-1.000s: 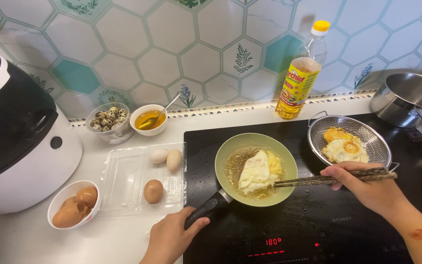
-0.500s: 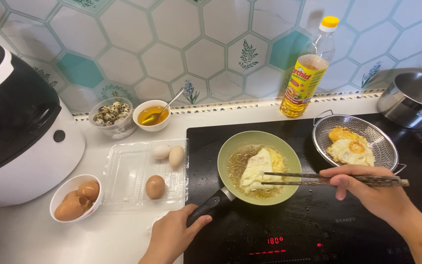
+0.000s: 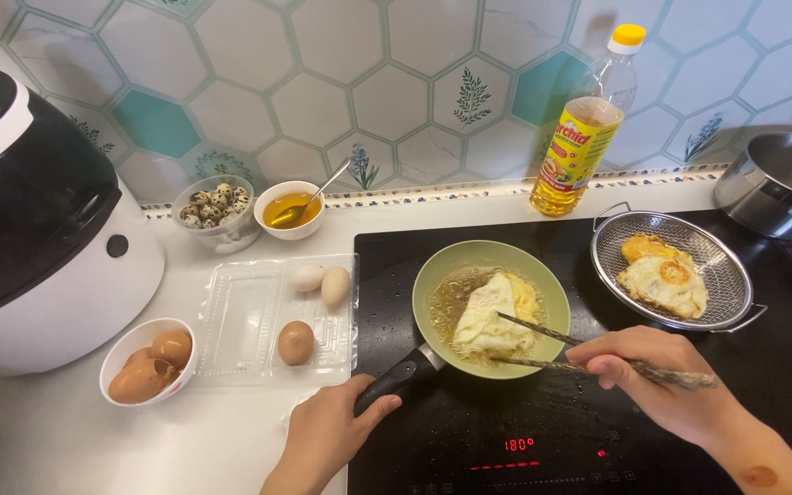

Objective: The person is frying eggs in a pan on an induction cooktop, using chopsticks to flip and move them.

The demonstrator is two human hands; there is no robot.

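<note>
**Egg in hot oil: slip and splash risk**

The fried egg [image 3: 492,316] lies in the green pan [image 3: 543,275] on the cooktop [image 3: 469,431], w/ oil bubbling. The pan handle [image 3: 396,380] is gripped by the closed left hand [image 3: 327,431]; chopsticks [image 3: 579,353] are pinched in the right hand [image 3: 666,385] (tips at the egg). If the egg slips, oil may be splashed. The grip under the egg cannot be seen; the pot [image 3: 781,179] is cut off at the right.

Backsplash wall [image 3: 323,101] at twelve o'clock, tiled in pale hexagons, some teal, some printed with small leaf sprigs; patterned border strip along its foot. White countertop [image 3: 75,440] from nine to six o'clock. Black glass cooktop [image 3: 781,367] set in from six to three. Lit evenly, bright and soft.
</note>
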